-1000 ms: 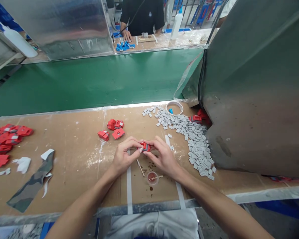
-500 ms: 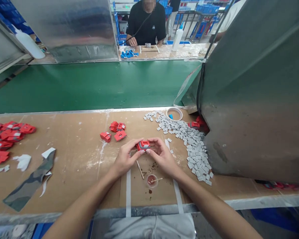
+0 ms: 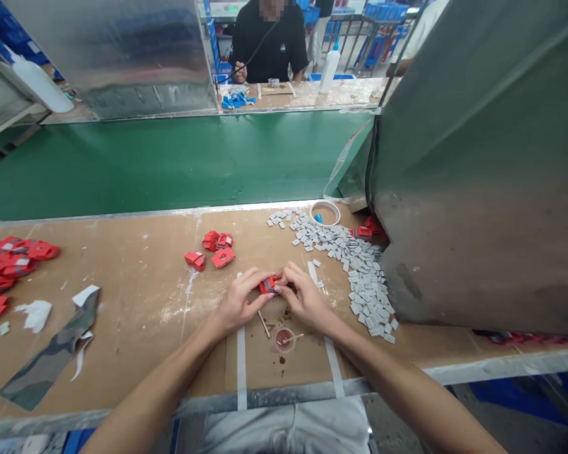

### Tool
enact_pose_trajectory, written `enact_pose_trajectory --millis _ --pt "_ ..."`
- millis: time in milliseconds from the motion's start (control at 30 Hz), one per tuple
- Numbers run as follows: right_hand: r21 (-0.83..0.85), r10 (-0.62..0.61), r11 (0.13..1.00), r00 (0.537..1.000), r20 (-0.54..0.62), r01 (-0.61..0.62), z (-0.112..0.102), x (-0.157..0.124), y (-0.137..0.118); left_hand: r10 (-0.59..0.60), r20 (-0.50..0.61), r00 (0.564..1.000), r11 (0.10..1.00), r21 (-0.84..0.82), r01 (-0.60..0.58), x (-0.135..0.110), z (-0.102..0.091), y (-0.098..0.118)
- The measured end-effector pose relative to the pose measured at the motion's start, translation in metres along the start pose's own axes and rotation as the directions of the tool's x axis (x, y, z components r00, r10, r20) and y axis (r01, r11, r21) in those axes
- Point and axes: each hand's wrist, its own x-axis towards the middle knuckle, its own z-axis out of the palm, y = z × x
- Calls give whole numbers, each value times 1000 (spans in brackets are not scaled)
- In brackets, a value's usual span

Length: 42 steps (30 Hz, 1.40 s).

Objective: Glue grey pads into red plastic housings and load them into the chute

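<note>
A small red and grey plastic part (image 3: pixel 267 285) is held just above the bench between both of my hands. My left hand (image 3: pixel 240 299) grips its left side, thumb below and fingers on top. The fingers of my right hand (image 3: pixel 303 295) are closed on its right end and cover part of it. Below my hands a small clear cup (image 3: pixel 284 340) holds reddish-brown liquid, with a cotton swab lying across it. Another swab (image 3: pixel 264 323) rests on the board left of the cup. Dark drops spot the board around them.
Several red parts (image 3: pixel 223 256) lie ahead and left; more form a pile (image 3: pixel 16 258) at far left. Small grey tiles (image 3: pixel 366 284) spread at right beside a tape roll (image 3: pixel 325 214) and metal housing (image 3: pixel 478 189). Beyond the green belt (image 3: pixel 180 164) sits a person (image 3: pixel 269 44).
The red part has been turned and tilted in my hands. My right fingers have moved in over its right end. The view has shifted slightly.
</note>
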Motion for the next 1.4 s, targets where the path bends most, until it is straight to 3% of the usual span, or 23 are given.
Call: enact_pose_trajectory --millis 133,267,300,367,433,500,567,633,667,833,1033,1133,1200,1267,1333,1400 --pt "72 -69 995 997 21 68 -5 11 -5 24 -27 999 999 26 -23 2 -4 6" --pt "-42 -125 991 992 -31 124 -28 0 -35 67 -91 994 989 137 -54 2 -21 3" --pt "-92 -134 988 989 -61 128 -38 -13 -46 77 -159 984 972 230 -39 2 -27 0" --pt "-195 -134 975 983 -125 108 -60 -54 -67 124 -361 924 909 415 41 2 -42 -10" --pt "-299 -82 954 970 -227 11 -85 -109 -79 112 -403 908 823 550 143 5 -55 -23" --pt "-355 27 914 902 -430 -197 -110 -165 -76 80 -375 924 725 658 204 8 -62 -35" --pt "-341 142 836 769 -624 -431 -137 -211 -57 76 -293 953 684 711 164 9 -63 -40" --pt "-363 130 703 612 -780 -612 -162 -238 -27 84 -255 963 673 728 134 8 -60 -39" --pt "-400 91 620 568 -818 -675 -172 -243 -12 81 -252 964 671 729 134 8 -58 -37" --pt "-445 20 531 536 -844 -721 -196 -227 37 -8 -239 971 705 687 175 7 -57 -34" --pt "-433 -18 496 490 -872 -752 -210 -205 55 -114 -264 958 773 583 253 12 -61 -28" --pt "-406 -25 490 454 -891 -771 -221 -198 56 -195 -373 907 820 446 359 14 -55 -14" --pt "-405 -25 500 455 -890 -765 -224 -198 49 -277 -402 873 894 226 388 14 -50 -6" --pt "-415 -30 524 470 -882 -744 -219 -204 35 -363 -333 870 931 -85 356 13 -45 1" --pt "-418 -58 556 468 -882 -718 -205 -214 17 -443 -230 866 859 -386 337 12 -39 6" --pt "-402 -106 603 431 -896 -688 -185 -225 1 -517 -170 839 718 -619 318 10 -33 9"
